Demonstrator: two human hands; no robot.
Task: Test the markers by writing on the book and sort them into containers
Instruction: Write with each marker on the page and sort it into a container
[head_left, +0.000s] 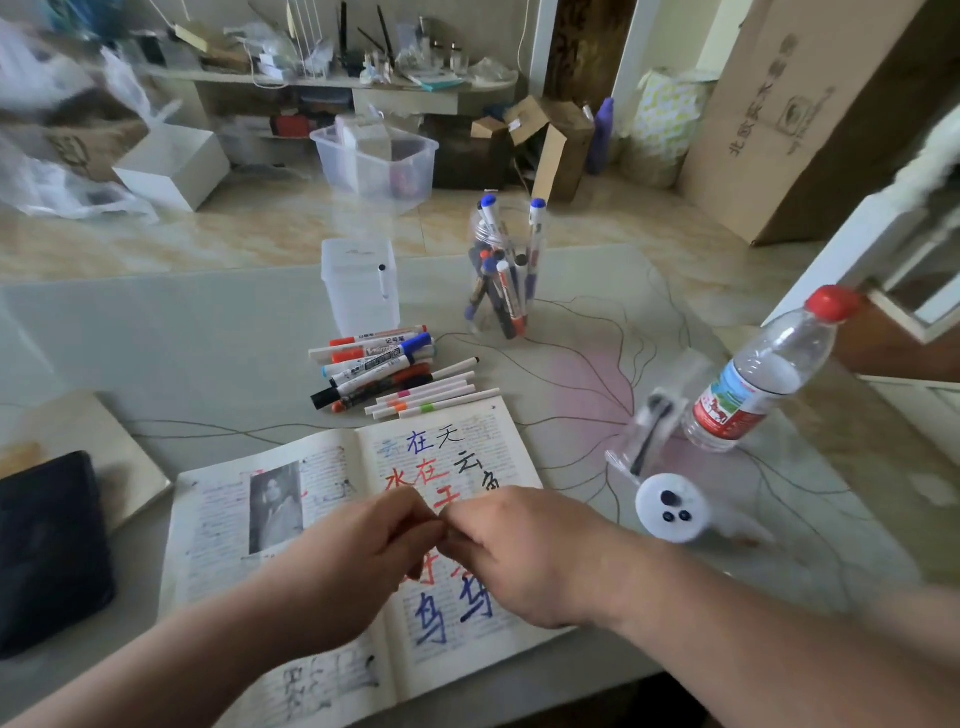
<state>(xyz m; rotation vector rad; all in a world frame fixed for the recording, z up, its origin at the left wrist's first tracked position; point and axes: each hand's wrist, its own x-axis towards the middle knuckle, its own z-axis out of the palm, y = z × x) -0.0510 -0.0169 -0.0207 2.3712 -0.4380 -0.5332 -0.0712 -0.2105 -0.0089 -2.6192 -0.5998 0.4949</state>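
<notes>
An open book (291, 519), covered in red, blue and black test writing, lies at the table's near edge. My left hand (353, 561) and my right hand (524, 551) meet fingertip to fingertip above its right page, fingers curled, pinching a marker that they hide almost entirely. Beyond the book lies a pile of loose markers (379, 366), with thin white pens (436, 397) beside it. Behind them a square clear container (358, 299) holds one marker. To its right, a clear jar (501, 275) stands full of markers.
A blurred clear container (657, 426) with a black marker in it and a white lid (672, 506) lie to the right of the book. A water bottle (753, 384) leans at the right. A black case (47, 551) sits at the left edge. Boxes clutter the floor beyond.
</notes>
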